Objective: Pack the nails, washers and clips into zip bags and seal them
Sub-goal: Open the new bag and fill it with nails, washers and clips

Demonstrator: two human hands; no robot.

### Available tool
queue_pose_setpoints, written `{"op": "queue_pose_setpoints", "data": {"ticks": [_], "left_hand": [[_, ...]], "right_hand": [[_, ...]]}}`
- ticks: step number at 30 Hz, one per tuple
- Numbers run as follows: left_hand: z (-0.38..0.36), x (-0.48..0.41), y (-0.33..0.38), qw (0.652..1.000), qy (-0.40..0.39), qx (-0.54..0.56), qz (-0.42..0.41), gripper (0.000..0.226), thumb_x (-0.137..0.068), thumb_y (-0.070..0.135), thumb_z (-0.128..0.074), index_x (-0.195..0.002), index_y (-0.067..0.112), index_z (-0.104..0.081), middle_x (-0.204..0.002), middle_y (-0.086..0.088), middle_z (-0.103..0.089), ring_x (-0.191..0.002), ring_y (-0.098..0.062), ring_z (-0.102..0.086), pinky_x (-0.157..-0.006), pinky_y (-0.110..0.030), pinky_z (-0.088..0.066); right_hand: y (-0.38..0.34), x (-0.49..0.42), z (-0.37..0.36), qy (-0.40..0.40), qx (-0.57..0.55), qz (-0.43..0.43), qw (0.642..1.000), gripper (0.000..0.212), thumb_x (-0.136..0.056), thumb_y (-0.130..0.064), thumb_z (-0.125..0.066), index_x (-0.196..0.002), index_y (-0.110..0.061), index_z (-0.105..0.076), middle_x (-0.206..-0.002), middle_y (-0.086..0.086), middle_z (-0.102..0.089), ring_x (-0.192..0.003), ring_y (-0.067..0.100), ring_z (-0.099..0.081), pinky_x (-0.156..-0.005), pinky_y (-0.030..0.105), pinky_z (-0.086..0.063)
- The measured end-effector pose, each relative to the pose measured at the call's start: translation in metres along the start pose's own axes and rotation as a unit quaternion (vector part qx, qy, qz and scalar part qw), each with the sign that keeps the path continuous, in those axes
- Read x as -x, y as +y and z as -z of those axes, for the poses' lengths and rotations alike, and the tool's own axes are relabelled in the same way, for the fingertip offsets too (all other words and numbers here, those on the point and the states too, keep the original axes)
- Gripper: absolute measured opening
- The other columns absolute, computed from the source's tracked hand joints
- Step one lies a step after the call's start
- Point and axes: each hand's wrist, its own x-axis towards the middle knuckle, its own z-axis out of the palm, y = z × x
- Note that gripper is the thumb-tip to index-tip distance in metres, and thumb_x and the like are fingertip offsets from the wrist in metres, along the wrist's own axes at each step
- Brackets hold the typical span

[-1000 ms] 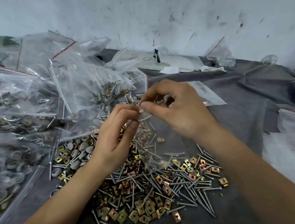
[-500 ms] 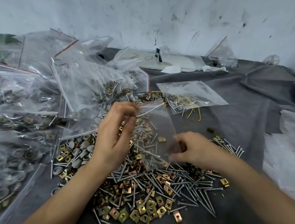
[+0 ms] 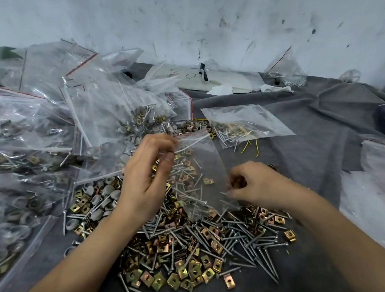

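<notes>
On the grey cloth [image 3: 323,124] before the person lies a loose heap of nails [image 3: 251,243], brass-coloured clips [image 3: 181,278] and pale grey washers [image 3: 110,193]. Above the heap an empty clear zip bag [image 3: 204,170] hangs slanted. The left hand [image 3: 146,179] pinches its upper left corner, at the red-edged mouth, between thumb and fingers.

A second ago both hands were together at the mouth of the bag. The right hand [image 3: 261,186] has since left it and dropped to the bag's lower right edge, just above the nails, so the hands are now apart with the bag stretched between them. It was already low half a second ago and has shifted little since. Its fingers are curled, with something brass-coloured showing inside the curl. Whether they grip a clip, the edge of the bag or both cannot be told.

The left hand has kept its pinch and its place throughout. The bag, hidden behind the hands a second ago, is now in plain sight, with the heap showing through it.

To the left sits a mound of filled bags [image 3: 23,154]. Beyond the heap lies a flat bag [image 3: 247,120] with small screws and yellow wire spilling from it, uncovered since the right hand came down.
</notes>
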Motion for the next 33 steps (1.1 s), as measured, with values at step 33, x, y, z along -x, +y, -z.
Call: {"op": "queue_pose_setpoints", "data": {"ticks": [33], "left_hand": [[-0.002, 0.001, -0.002, 0.998, -0.04, -0.011, -0.042, 0.009, -0.096, 0.018, -0.043, -0.1, 0.017, -0.052, -0.11, 0.003, -0.054, -0.101, -0.004, -0.055, -0.081, -0.016, -0.041]], "right_hand": [[-0.063, 0.006, 0.022, 0.262, -0.206, 0.164, 0.928, 0.021, -0.081, -0.006, -0.07, -0.078, -0.026, -0.065, -0.076, -0.009, -0.066, -0.074, 0.001, -0.06, -0.066, 0.009, -0.042]]}}
